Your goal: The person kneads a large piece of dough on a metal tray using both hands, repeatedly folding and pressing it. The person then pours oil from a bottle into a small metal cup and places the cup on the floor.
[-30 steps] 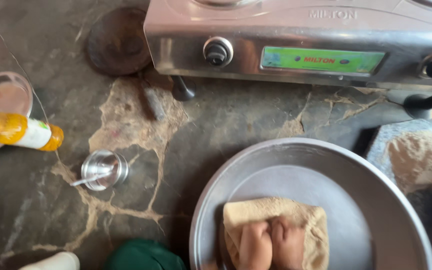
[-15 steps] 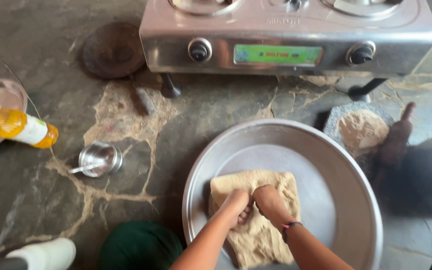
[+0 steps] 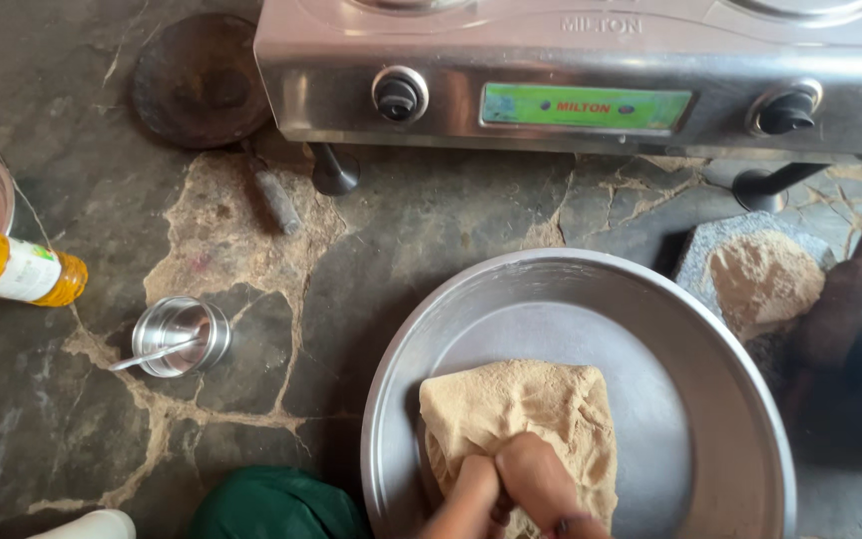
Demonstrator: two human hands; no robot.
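Observation:
A slab of brown dough [image 3: 521, 414] lies in a wide steel plate [image 3: 710, 399] on the stone floor. Both my fists press down into the dough's near edge at the bottom of the view. My left hand [image 3: 471, 494] and my right hand [image 3: 541, 484] sit side by side, touching each other, fingers curled under. The wrists are cut off by the frame's lower edge.
A steel two-burner stove [image 3: 591, 80] stands behind the plate. A small steel cup with a spoon [image 3: 177, 336] sits left, an oil bottle [image 3: 14, 269] further left. A floured stone board [image 3: 760, 279] and dark rolling pin [image 3: 840, 299] lie right. Green cloth [image 3: 271, 504] shows below.
The view has moved closer and lower. My hands have pulled back from the middle of the dough to its near edge, and the dough looks folded thicker.

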